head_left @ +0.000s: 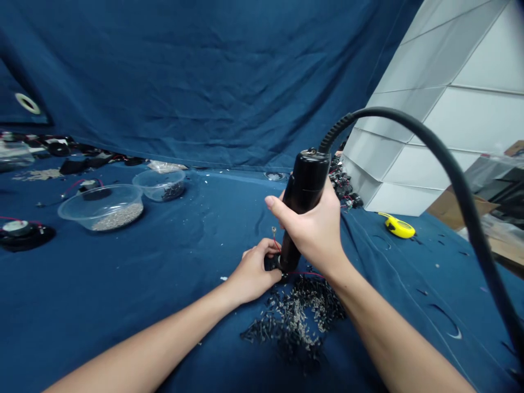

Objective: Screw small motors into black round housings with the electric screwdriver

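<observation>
My right hand (317, 232) is wrapped round the upright black body of a corded electric screwdriver (306, 177), its thumb lying along the near side. The tool's lower end points down at a small black part with red wires (272, 263). My left hand (256, 275) pinches that part from the left, and fingers and tool hide most of it. A metal terminal (274, 231) on a red wire stands up behind the left fingers. Right in front of the hands, a loose heap of small black and silver screws (301, 316) is spread on the blue cloth.
Two clear plastic bowls (69, 214) with small metal pieces stand at the left, near black parts with red wires (24, 232). A yellow tape measure (399, 227) lies right, before stacked white boxes (462, 120). The screwdriver's thick cable (442, 153) arches over the right side.
</observation>
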`<act>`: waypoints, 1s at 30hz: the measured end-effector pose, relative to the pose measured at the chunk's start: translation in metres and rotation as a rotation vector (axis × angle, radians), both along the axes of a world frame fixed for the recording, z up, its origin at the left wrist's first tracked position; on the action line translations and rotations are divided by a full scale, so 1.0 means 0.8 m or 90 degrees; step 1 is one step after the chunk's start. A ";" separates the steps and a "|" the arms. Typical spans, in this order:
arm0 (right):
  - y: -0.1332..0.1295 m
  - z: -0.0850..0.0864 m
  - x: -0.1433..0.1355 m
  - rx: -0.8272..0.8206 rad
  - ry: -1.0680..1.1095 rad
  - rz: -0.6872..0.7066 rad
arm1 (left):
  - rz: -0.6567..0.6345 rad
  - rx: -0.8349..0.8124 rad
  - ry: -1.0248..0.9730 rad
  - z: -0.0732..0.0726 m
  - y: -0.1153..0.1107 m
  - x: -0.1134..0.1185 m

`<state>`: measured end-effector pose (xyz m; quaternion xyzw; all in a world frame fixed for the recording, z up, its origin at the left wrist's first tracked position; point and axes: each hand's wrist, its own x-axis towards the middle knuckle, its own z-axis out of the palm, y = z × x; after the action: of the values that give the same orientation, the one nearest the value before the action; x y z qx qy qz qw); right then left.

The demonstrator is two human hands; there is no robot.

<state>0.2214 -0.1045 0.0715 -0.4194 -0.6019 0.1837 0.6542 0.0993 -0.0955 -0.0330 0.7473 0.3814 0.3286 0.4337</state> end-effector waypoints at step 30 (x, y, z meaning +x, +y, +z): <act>0.015 0.003 0.019 -0.169 0.157 0.343 | -0.017 0.019 0.003 -0.001 0.002 -0.002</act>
<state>0.2367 -0.0926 0.0742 -0.3015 -0.5784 0.4765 0.5895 0.0979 -0.0936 -0.0337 0.7594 0.3678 0.3265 0.4259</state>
